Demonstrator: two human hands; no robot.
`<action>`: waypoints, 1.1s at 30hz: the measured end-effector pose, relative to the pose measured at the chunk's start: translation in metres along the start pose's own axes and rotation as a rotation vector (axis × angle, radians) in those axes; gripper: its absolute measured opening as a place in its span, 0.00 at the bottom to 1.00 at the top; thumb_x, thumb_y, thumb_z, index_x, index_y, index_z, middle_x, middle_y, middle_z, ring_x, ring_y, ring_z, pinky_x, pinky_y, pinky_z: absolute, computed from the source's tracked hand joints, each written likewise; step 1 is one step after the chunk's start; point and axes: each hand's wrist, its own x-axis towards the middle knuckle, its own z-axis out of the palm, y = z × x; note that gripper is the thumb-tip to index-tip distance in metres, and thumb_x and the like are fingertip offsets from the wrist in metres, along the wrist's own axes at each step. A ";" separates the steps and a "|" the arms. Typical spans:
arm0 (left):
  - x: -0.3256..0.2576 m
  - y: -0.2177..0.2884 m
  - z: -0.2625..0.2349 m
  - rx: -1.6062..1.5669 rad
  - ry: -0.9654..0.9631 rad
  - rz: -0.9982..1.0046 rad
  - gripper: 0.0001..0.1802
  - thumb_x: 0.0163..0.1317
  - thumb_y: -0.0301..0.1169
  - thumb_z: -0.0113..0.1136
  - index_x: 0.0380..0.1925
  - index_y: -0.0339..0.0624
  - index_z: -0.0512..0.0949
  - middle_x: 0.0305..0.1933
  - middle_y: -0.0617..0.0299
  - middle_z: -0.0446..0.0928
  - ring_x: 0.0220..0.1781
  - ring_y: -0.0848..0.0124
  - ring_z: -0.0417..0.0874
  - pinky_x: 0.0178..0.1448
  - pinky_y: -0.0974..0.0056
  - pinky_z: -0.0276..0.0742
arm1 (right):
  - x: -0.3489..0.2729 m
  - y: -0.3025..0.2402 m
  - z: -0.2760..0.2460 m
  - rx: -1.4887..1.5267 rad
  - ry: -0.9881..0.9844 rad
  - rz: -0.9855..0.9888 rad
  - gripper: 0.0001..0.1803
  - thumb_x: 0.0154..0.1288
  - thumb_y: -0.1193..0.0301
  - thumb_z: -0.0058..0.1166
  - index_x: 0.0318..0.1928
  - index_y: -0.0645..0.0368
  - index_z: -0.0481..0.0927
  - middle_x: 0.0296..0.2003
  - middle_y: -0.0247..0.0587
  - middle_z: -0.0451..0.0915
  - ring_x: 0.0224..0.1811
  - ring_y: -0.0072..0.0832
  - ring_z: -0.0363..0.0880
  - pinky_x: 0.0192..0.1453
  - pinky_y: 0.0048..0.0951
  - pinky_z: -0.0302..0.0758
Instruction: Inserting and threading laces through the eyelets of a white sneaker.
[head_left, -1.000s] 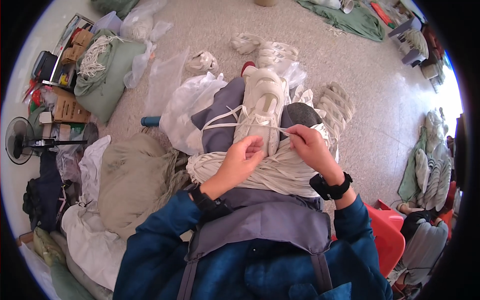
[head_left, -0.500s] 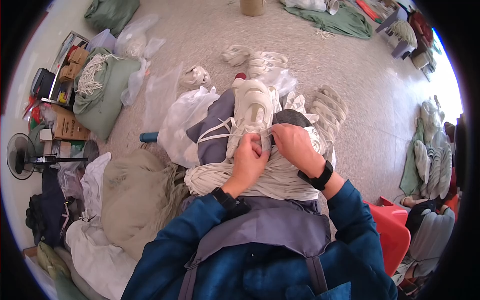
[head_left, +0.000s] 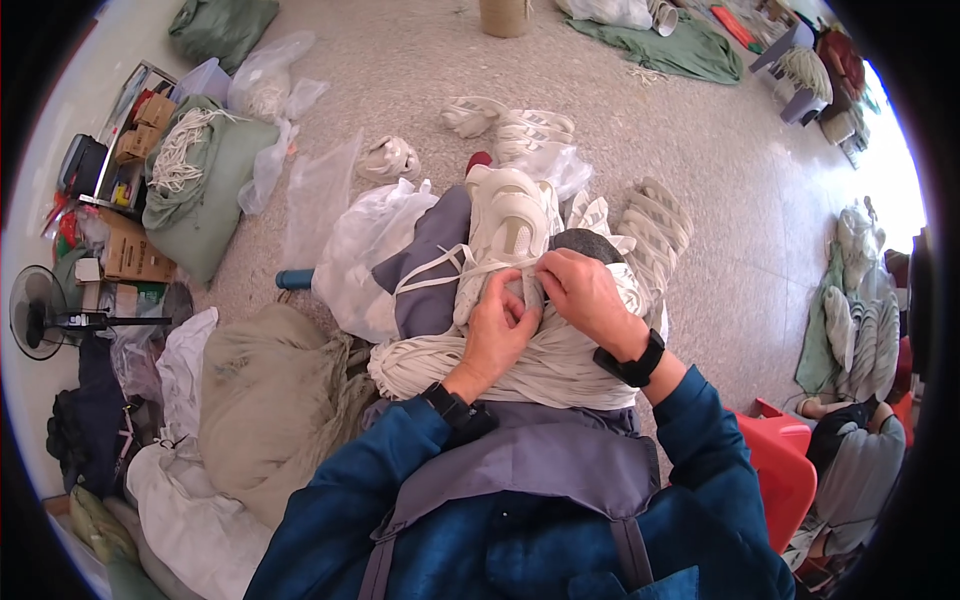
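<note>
A pale off-white sneaker point(head_left: 511, 195) lies over my lap, toe pointing away. Thin white shoelace point(head_left: 430, 262) runs through its eyelets, with a loose loop hanging out to the left over grey cloth. My left hand point(head_left: 500, 325) grips the shoe around its ankle opening, index finger and thumb by the top eyelets. On the right edge of that opening my right hand point(head_left: 590, 292) pinches the lace between thumb and fingertips; the exact grip is partly hidden. Beneath both hands a thick bundle of white laces point(head_left: 430, 360) stretches across my lap.
More pale shoes point(head_left: 655, 225) lie stacked to the right and ahead on the floor. White plastic bags point(head_left: 370, 250) sit left of my lap, near a large olive cloth sack point(head_left: 270, 400). A red plastic stool point(head_left: 775, 470) stands right of me, and a small fan point(head_left: 40, 312) at far left.
My right hand has shifted slightly left and down, closer to my left hand at the shoe's opening. My left hand stays on the shoe, its fingers slightly more spread.
</note>
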 end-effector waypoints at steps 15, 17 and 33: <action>0.004 0.008 -0.009 0.175 -0.080 0.060 0.27 0.60 0.22 0.64 0.59 0.37 0.68 0.27 0.61 0.73 0.26 0.72 0.75 0.33 0.65 0.73 | -0.005 0.000 0.009 0.025 -0.054 0.098 0.05 0.69 0.74 0.53 0.40 0.63 0.73 0.28 0.57 0.80 0.33 0.56 0.81 0.36 0.51 0.75; 0.005 0.003 -0.011 0.155 -0.083 0.074 0.27 0.61 0.21 0.64 0.60 0.37 0.68 0.26 0.61 0.73 0.26 0.73 0.76 0.32 0.66 0.73 | 0.000 -0.004 0.013 -0.044 -0.016 0.020 0.05 0.69 0.74 0.53 0.38 0.64 0.74 0.28 0.57 0.80 0.33 0.56 0.81 0.36 0.51 0.76; 0.016 -0.009 -0.009 0.175 0.037 0.140 0.08 0.71 0.27 0.55 0.46 0.36 0.78 0.24 0.55 0.81 0.23 0.65 0.84 0.29 0.61 0.77 | 0.005 -0.020 0.009 -0.301 -0.317 0.045 0.12 0.64 0.66 0.53 0.33 0.64 0.78 0.31 0.55 0.81 0.35 0.54 0.81 0.38 0.51 0.75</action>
